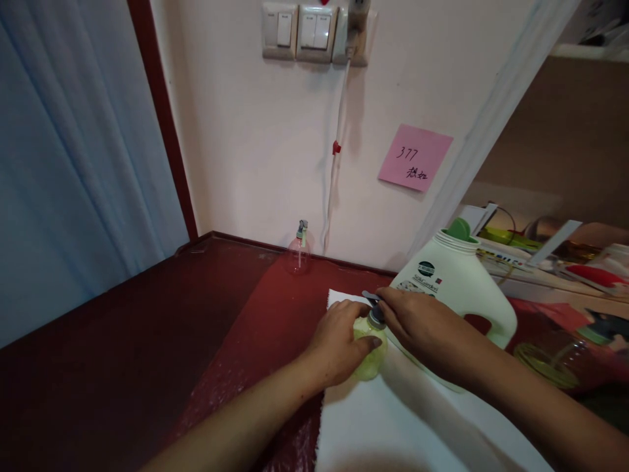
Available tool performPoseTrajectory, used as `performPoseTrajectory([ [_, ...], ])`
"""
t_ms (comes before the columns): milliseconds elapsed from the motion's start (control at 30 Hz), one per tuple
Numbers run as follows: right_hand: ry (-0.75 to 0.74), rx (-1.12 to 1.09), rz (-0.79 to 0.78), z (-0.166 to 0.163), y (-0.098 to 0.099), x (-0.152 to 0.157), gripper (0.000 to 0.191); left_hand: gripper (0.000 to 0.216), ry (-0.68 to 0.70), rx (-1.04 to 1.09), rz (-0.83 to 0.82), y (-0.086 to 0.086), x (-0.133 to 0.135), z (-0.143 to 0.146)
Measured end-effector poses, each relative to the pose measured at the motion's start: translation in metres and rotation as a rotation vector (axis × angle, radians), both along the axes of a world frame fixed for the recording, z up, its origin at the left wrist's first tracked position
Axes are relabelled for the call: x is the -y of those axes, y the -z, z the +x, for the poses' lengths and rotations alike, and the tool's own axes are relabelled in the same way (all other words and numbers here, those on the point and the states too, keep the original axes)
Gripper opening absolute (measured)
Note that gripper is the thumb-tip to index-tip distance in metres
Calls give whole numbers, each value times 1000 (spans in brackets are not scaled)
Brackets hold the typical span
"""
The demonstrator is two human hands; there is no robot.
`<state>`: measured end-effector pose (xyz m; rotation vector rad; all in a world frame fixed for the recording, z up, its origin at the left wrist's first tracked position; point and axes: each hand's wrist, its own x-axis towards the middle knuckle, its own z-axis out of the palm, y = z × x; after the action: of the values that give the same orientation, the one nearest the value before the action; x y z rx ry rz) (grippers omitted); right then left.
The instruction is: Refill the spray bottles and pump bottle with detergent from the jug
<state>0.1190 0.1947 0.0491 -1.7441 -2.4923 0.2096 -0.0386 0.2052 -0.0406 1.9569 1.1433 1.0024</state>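
The held bottle (368, 366) looks smooth plastic — the jug (466, 288), matt plastic.

A single camera, worn on the head, looks from above the person's own arms, forward and down, across the table (122, 341) to the wall (246, 144). It meets that wall nearly square-on, with the light switches (314, 29) close under the top edge. The red post (166, 118) and the white trim (496, 111) lean outward toward the top, matching a downward tilt. The left hand (339, 341) and right hand (413, 321) lie below and right of centre — nearer than the wall — their forearms running in from the bottom and lower right. The view is wide, spanning from the curtain (63, 164) to the shelf (590, 54).
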Motion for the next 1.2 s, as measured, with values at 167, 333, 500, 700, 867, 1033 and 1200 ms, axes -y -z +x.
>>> performPoseTrajectory([
  [167,-15,-18,-2,4,-1,-3,28,36,9,-1,14,1,-1,1],
  [333,-4,-48,5,7,5,-5,29,35,7,7,19,3,-2,1],
  [500,-1,-20,20,6,5,-7,28,36,2,14,28,5,-2,1],
  [700,0,-8,18,7,5,-7,30,33,6,18,31,5,-2,3],
  [867,-5,3,22,7,4,-7,30,40,-3,75,30,8,-3,3],
  [1033,13,14,20,3,2,-5,29,34,-22,240,-14,6,0,11],
  [1200,13,27,18,2,1,-2,27,29,-190,207,-3,5,-3,27],
])
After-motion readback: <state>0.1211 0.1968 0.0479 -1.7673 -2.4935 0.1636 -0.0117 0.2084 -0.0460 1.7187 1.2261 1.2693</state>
